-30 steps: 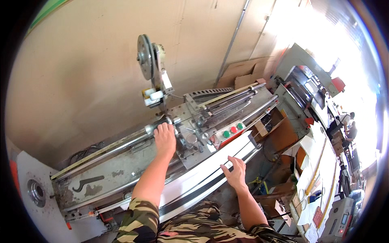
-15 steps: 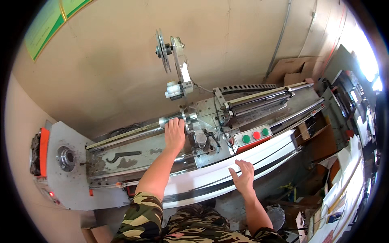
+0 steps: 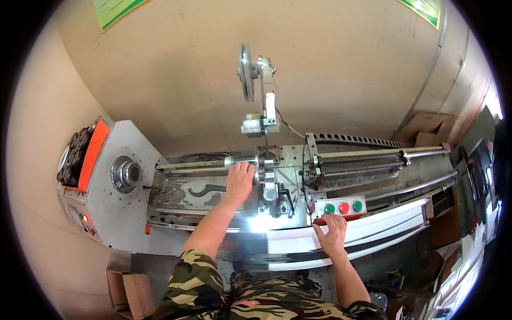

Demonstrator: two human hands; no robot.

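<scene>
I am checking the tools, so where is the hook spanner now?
In the head view, the hook spanner lies left of centre on the machine bed, just left of the left hand.

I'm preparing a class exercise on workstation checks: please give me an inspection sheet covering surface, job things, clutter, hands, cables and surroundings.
Surface: the machine bed is metal, with dark stains.
Job things: a metal cylinder sits above the bed; a control box has two green buttons and one red.
Clutter: a hook wrench lies on the bed; an open carton stands at lower left.
Hands: left hand on the cylinder, grip unclear; right hand open at the control box's front edge, contact unclear.
Cables: a dark cable hangs just behind the control box.
Surroundings: plain wall behind, with green-edged posters.
</scene>
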